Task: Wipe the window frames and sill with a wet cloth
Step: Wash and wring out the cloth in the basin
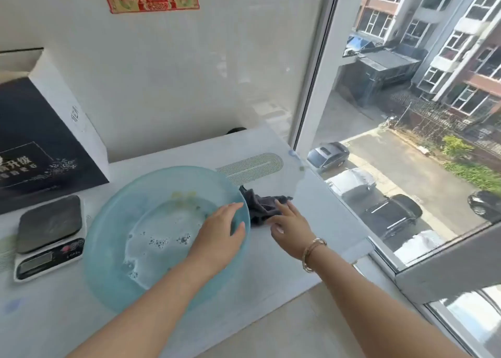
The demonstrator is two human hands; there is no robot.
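Note:
A dark grey cloth (261, 205) lies crumpled on the white sill (320, 208), just right of a translucent blue basin (116, 249) holding soapy water. My left hand (221, 234) grips the basin's right rim, thumb outside and fingers over the edge. My right hand (291, 223), with a gold bracelet on the wrist, hovers over the cloth with fingers spread, fingertips touching or nearly touching it. The white window frame (311, 92) rises at the sill's far end and runs along its right edge.
A kitchen scale (48, 235) sits left of the basin. A dark printed box (40, 146) leans against the wall behind it. A flat ribbed mat (252, 168) lies on the sill beyond the basin. Glass on the right overlooks parked cars.

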